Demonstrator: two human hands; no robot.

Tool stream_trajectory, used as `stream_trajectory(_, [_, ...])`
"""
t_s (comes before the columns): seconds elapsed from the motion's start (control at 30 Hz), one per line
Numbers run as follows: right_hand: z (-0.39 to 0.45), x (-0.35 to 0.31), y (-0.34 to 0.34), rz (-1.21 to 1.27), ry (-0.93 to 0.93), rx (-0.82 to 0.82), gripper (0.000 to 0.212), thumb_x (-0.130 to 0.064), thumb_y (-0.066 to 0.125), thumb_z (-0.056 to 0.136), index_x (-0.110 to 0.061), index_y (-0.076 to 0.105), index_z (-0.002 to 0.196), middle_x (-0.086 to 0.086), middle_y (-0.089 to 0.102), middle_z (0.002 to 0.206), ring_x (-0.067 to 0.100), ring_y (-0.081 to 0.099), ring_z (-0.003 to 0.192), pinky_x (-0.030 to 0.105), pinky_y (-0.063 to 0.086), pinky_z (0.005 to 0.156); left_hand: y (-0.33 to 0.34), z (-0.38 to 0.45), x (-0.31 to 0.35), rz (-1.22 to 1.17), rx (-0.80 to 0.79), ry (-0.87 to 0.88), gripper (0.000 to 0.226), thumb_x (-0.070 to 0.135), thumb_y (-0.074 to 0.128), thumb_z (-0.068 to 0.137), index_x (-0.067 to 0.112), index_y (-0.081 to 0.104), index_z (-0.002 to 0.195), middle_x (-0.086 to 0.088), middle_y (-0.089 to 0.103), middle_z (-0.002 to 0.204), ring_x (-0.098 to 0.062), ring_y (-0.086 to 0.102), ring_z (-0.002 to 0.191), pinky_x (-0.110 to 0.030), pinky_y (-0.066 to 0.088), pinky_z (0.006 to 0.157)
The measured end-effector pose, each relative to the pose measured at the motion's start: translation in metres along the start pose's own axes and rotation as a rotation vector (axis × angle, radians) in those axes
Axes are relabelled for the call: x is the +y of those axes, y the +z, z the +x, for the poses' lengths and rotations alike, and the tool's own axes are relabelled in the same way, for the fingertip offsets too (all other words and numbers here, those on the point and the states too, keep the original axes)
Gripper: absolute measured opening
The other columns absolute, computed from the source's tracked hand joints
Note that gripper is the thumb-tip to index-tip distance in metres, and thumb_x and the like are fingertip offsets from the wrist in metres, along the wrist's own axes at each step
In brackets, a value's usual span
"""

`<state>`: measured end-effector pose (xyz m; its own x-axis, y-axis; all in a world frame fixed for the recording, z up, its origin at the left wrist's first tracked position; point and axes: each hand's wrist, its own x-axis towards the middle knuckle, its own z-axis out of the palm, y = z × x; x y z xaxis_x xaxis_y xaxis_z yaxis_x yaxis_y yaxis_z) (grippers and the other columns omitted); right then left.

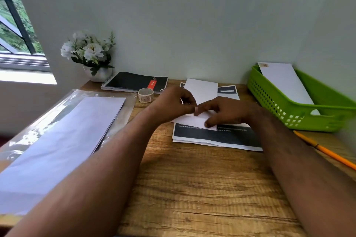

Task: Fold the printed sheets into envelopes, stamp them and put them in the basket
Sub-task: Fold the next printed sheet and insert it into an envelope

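Note:
A white folded sheet lies on a stack of printed sheets with dark blue blocks, in the middle of the wooden desk. My left hand has its fingers curled and pinches the folded sheet at its left side. My right hand rests on top of the sheet, fingertips and thumb pressing its lower flap flat. The two hands touch at the fingertips. A green plastic basket stands at the right with one white envelope leaning inside. A small roll of stamps sits just left of my left hand.
A pile of white envelopes in a clear plastic sleeve covers the desk's left side. A black spiral notebook and a vase of white flowers stand against the wall. An orange pencil lies below the basket.

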<state>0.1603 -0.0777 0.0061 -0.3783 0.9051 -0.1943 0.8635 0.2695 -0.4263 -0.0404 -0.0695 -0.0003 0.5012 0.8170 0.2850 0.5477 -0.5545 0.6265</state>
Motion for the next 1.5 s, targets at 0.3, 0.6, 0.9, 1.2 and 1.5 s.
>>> stream_trajectory(0.3, [0.001,0.002,0.002,-0.005,-0.06,0.127,0.021,-0.032,0.083,0.069,-0.031,0.069,0.084,-0.013,0.059,0.099,0.007,0.054,0.094,0.029,0.045,0.083,0.018,0.001,0.007,0.137,-0.19,-0.099,0.015,0.014,0.071,0.083,0.015,0.076,0.097,0.004,0.074,0.091,-0.007,0.066,0.082,-0.027,0.056,0.082])
stream_trajectory(0.6, [0.003,-0.01,0.005,0.125,-0.004,0.046,0.011,-0.019,0.082,0.071,-0.014,0.072,0.071,0.001,0.072,0.077,0.008,0.059,0.072,0.034,0.048,0.076,0.016,0.004,0.017,0.209,-0.184,-0.15,0.011,0.011,0.073,0.081,0.011,0.078,0.09,0.0,0.073,0.085,-0.012,0.064,0.074,-0.017,0.046,0.06])
stream_trajectory(0.9, [-0.004,-0.007,-0.004,0.079,0.168,0.005,0.018,-0.023,0.085,0.067,-0.014,0.07,0.064,-0.001,0.065,0.062,0.014,0.054,0.066,0.032,0.043,0.066,-0.009,-0.004,0.002,0.192,-0.157,-0.341,0.009,0.012,0.077,0.078,0.01,0.068,0.079,-0.004,0.069,0.084,-0.017,0.066,0.082,-0.027,0.053,0.073])
stream_trajectory(1.2, [-0.018,-0.003,-0.01,0.038,0.122,-0.014,0.014,-0.018,0.081,0.073,-0.011,0.07,0.07,0.002,0.066,0.069,0.006,0.054,0.06,0.01,0.042,0.051,-0.011,-0.008,0.001,0.263,-0.105,-0.25,0.005,0.009,0.072,0.082,0.009,0.072,0.087,-0.001,0.071,0.091,-0.011,0.065,0.083,-0.014,0.044,0.063])
stream_trajectory(1.5, [-0.003,-0.019,0.008,0.093,-0.117,0.099,0.008,-0.012,0.079,0.073,-0.017,0.078,0.079,-0.01,0.074,0.076,0.0,0.066,0.072,0.025,0.052,0.08,0.014,-0.002,0.016,0.197,-0.136,-0.179,0.01,0.009,0.073,0.08,0.012,0.077,0.089,0.0,0.073,0.086,-0.008,0.063,0.072,-0.018,0.046,0.062])
